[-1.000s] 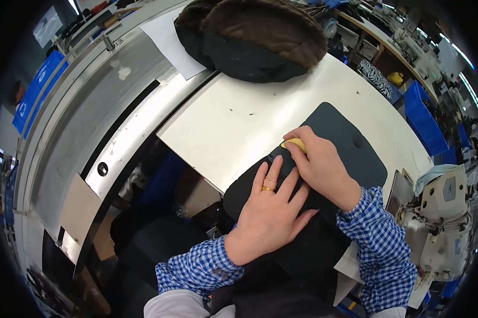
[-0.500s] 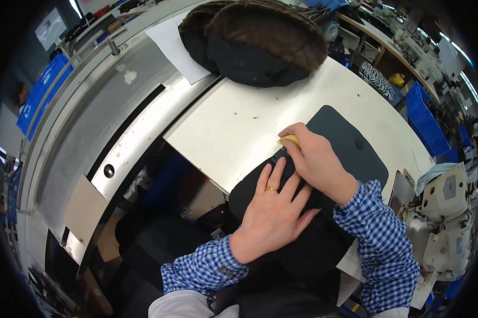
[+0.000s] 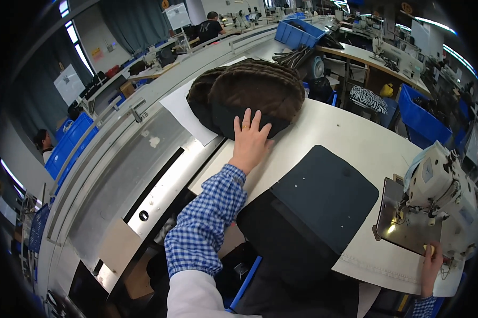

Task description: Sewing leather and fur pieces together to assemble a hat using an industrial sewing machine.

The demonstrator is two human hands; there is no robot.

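Directly beyond the right-hand grip (image 3: 431, 267), a blue bin (image 3: 420, 116) holds dark material; left of it lie zebra-print fabric (image 3: 369, 100) and a yellow object (image 3: 386, 90). Farther beyond, leftward of the grip, a worker in a dark top (image 3: 211, 31) faces a bench near a whiteboard (image 3: 176, 16) and grey curtain (image 3: 130, 29). A blue crate (image 3: 298, 35) stands nearer.
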